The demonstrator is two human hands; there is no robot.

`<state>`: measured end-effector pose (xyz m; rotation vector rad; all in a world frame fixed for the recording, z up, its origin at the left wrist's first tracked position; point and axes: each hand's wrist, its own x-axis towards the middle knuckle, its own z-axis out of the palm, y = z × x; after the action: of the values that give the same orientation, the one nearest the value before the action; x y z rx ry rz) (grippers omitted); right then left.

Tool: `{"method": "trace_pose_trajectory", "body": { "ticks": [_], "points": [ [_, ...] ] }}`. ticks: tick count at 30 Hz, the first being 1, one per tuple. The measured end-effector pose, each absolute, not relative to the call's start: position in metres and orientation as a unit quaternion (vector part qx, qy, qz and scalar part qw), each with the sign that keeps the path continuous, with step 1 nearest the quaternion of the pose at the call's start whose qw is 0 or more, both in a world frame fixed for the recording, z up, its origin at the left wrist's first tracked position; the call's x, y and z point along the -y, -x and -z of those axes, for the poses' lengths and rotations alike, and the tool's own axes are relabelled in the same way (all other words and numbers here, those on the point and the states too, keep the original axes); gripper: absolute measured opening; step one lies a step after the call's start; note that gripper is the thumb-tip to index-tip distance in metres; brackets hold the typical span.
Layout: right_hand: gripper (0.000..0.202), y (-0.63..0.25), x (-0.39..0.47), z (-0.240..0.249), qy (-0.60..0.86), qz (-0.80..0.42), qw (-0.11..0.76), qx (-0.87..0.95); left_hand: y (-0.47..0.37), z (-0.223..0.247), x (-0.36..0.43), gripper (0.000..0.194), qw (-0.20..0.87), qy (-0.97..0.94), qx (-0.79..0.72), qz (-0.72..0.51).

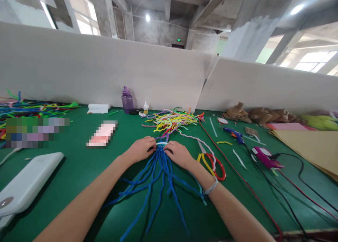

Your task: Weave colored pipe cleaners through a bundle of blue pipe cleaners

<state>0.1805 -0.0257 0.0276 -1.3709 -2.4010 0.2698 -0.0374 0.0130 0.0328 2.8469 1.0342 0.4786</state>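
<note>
A small woven piece of blue pipe cleaners (160, 147) lies on the green table in front of me. Its long loose blue ends (161, 178) fan out towards me. Across its top runs a white pipe cleaner (162, 143). My left hand (141, 147) pinches the left edge of the weave with bent fingers. On the opposite edge, my right hand (181, 154) is closed in a pinch, thumb towards the weave. The fingertips partly hide both edges. Just beyond the hands is a heap of coloured pipe cleaners (175, 120).
Scissors (218, 166) with red and yellow handles lie beside my right wrist. Further right are a blue glue gun (233, 134), a purple device (265, 157) and trailing cables. A purple bottle (127, 100) stands near the white partition (105, 66). A white device (31, 184) sits left.
</note>
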Motion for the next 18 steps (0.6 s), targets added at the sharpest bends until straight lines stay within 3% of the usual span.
{"method": "trace_pose_trajectory", "body": {
  "ticks": [12, 18],
  "points": [
    [0.005, -0.1799, 0.0244, -0.0244, 0.486, -0.112, 0.193, 0.845, 0.0376, -0.0309, -0.0149, 0.007, 0.048, -0.923, -0.345, -0.164],
    [0.021, -0.1794, 0.0230, -0.0211, 0.488, -0.129, 0.201, 0.840, 0.0374, -0.0305, -0.0153, 0.008, 0.052, -0.921, -0.348, -0.168]
  ]
}}
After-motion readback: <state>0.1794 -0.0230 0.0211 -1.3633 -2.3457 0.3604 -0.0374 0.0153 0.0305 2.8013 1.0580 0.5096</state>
